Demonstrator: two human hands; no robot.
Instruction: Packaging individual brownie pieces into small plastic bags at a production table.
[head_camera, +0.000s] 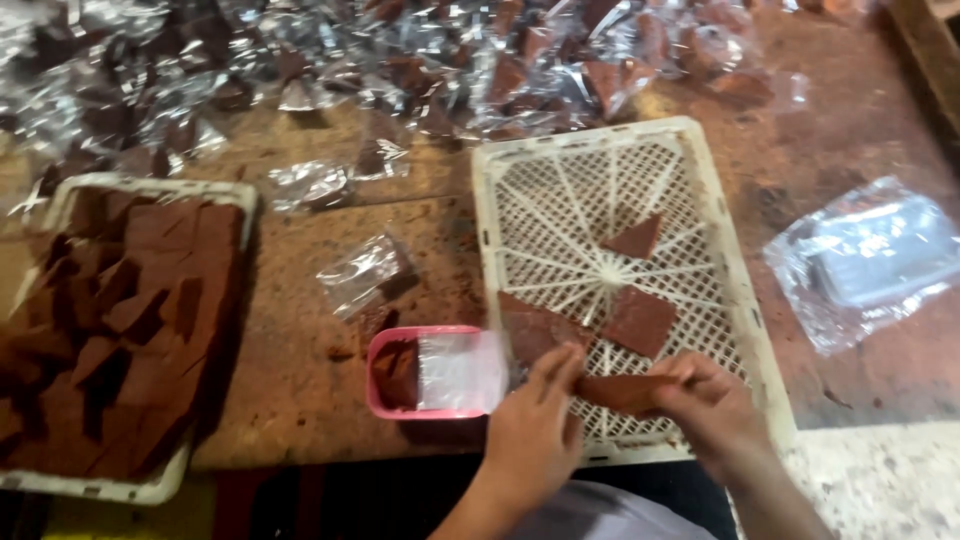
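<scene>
- The left hand (535, 425) and right hand (712, 400) each pinched one end of a flat brown triangular slab (625, 390), fingers pressed together, held low over the white plastic lattice tray (745, 330), at six o'clock.
- That tray held three more brown pieces.
- At nine o'clock, a white tub (150, 490) was heaped with brown slabs.
- A pink rectangular dish (385, 400) held a clear wrapper.

A lattice tray (725, 290) sits at the tabletop's (300, 370) near edge, right of centre, with three flat pieces (640, 320) on it. A small tub (385, 400) touches its left side. Another tray (150, 490), piled with slabs (130, 320), fills the near left corner. Wrapped pieces (420, 70) crowd the far edge; a bag stack (870, 260) lies right.
</scene>
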